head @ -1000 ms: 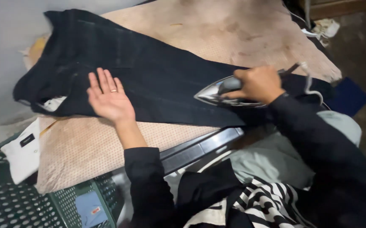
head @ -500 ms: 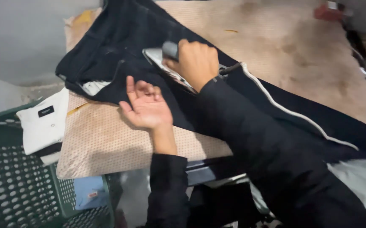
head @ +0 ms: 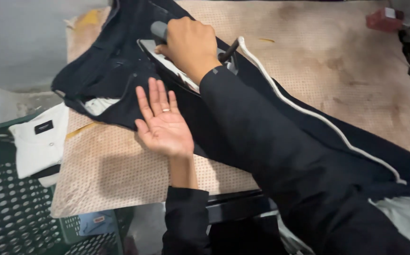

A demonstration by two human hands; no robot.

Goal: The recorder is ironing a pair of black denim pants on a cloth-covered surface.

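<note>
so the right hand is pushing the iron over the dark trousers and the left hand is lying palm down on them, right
Not quite. In the head view the left hand lies palm up, fingers spread, its back resting on the dark trousers. The rest holds: the right hand has its grip on the iron and holds it on the trousers.

Small black rectangular label (head: pixel 43 127): sewn on the folded white garment (head: pixel 37 146), left of the padded surface (head: pixel 120 174).
Small pale label with a red mark (head: pixel 102 219): on folded light-blue cloth (head: pixel 91 222) inside the green perforated plastic basket (head: pixel 11 212), lower left.
Small red box (head: pixel 382 20): on the surface's far right corner.
</note>
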